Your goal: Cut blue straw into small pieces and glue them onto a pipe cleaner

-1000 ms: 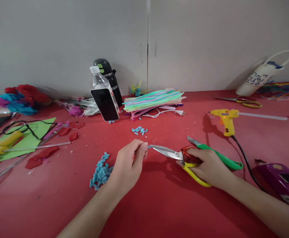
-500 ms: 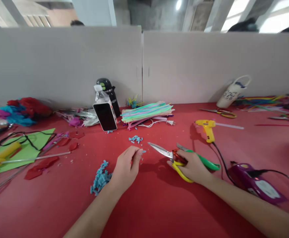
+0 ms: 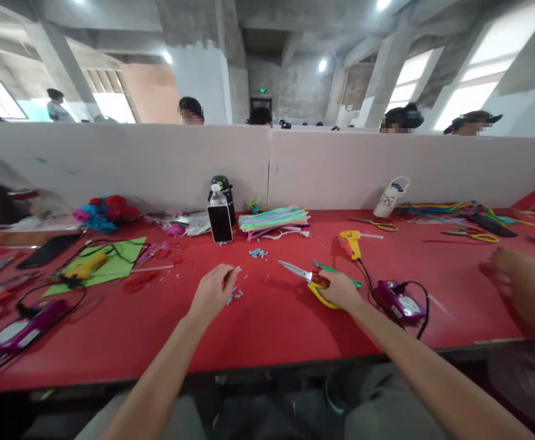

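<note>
Pinched together, the fingertips of my left hand (image 3: 213, 290) have a tiny pale blue piece (image 3: 238, 269) at their tips. My right hand (image 3: 339, 288) is closed on the handles of yellow-and-red scissors (image 3: 297, 270), whose blades point left toward my left hand. Beside my left hand lie blue pieces (image 3: 236, 296), partly hidden by it. A second small group of blue pieces (image 3: 258, 252) is farther back. A green-handled tool (image 3: 354, 282) lies just behind my right hand.
A phone (image 3: 220, 223) leans on bottles at the back, beside pastel strips (image 3: 274, 219). On the right are a yellow glue gun (image 3: 351, 243), a purple device (image 3: 400, 302) and another person's hand (image 3: 510, 263). A yellow glue gun (image 3: 88, 265) lies on green paper at left.
The view has tilted up and widened, showing the table's front edge, people behind the partition and another person's hand at right. Both my hands keep their holds, and my left hand looks farther from the scissors.
</note>
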`<action>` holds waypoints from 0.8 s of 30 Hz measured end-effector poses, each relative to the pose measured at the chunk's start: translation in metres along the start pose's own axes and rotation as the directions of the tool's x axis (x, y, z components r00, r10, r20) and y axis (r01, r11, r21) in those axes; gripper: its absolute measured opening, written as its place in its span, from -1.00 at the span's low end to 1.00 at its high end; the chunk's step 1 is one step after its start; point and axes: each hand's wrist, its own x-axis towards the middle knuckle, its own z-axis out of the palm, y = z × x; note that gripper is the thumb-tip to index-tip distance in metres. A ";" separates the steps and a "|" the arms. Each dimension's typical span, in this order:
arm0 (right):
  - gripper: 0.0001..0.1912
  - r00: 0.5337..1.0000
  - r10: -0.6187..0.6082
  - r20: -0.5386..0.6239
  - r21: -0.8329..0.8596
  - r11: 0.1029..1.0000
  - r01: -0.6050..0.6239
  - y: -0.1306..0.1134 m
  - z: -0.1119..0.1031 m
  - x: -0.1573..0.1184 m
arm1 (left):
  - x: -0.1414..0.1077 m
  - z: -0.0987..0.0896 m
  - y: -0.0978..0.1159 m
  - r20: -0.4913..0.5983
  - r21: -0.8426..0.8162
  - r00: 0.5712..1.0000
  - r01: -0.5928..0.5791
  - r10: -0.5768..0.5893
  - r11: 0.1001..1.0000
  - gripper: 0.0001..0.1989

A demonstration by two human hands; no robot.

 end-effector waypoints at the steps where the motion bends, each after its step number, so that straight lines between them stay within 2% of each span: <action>1: -0.79 1.000 0.016 0.003 0.005 1.000 -0.017 0.002 -0.005 -0.005 | -0.008 -0.010 -0.003 0.006 0.014 1.000 0.031 -0.031 0.999 -0.73; 2: -0.76 0.999 0.040 0.006 0.011 0.999 -0.040 0.005 -0.009 -0.009 | -0.016 -0.019 -0.005 0.012 0.022 0.997 0.074 -0.074 0.997 -0.72; 4: -0.69 0.996 0.088 0.011 0.031 0.996 -0.088 0.008 -0.017 -0.019 | -0.030 -0.032 -0.008 -0.044 0.026 0.982 0.185 -0.184 0.982 -0.67; 7: -0.60 0.990 0.139 0.033 0.066 0.988 -0.141 0.011 -0.024 -0.037 | -0.045 -0.038 -0.007 -0.043 -0.045 0.957 0.285 -0.287 0.957 -0.65; 10: -0.61 0.986 0.165 0.027 0.079 0.983 -0.166 0.010 -0.028 -0.056 | -0.056 -0.035 -0.003 -0.015 -0.010 0.952 0.304 -0.304 0.953 -0.67; 14: -0.65 0.986 0.133 -0.096 0.124 0.985 -0.120 0.001 -0.028 -0.081 | -0.069 -0.034 0.002 -0.053 -0.036 0.942 0.331 -0.333 0.943 -0.67; 20: -0.69 0.987 0.137 -0.081 0.184 0.975 -0.120 -0.009 -0.024 -0.104 | -0.086 -0.038 -0.001 -0.030 -0.040 0.935 0.353 -0.354 0.935 -0.67; 24: -0.69 0.991 0.116 -0.066 0.197 0.975 -0.101 -0.010 -0.023 -0.102 | -0.081 -0.036 -0.001 -0.006 -0.046 0.937 0.348 -0.348 0.937 -0.66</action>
